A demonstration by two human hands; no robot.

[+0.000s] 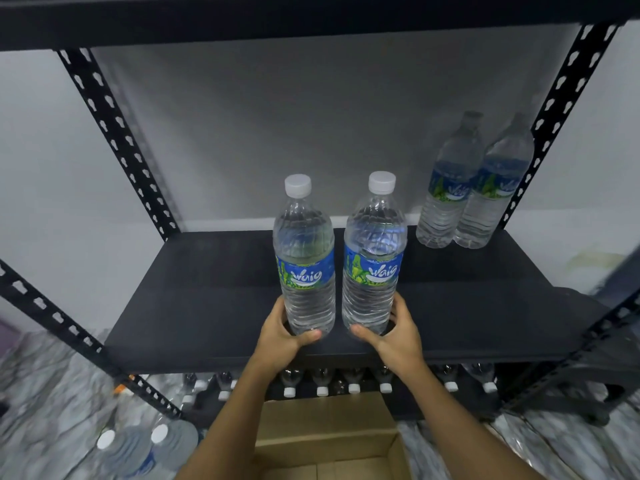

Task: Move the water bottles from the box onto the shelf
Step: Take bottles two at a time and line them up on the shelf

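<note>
**Two bottles at the front of the shelf**

We hold one bottle in each hand: the left hand [284, 327] curls around the foot of the left bottle [306, 271], and the right hand [391, 330] around the foot of the right bottle [372, 271]. We think the low grip lets them go down upright, bottoms first. Each bottle rises above its hand, over the front part of the shelf [207, 299] — whether they already stand on it we cannot tell. At the back right stand two more bottles [446, 188] — probably the row to join. The box [325, 441] lies open below.
</note>
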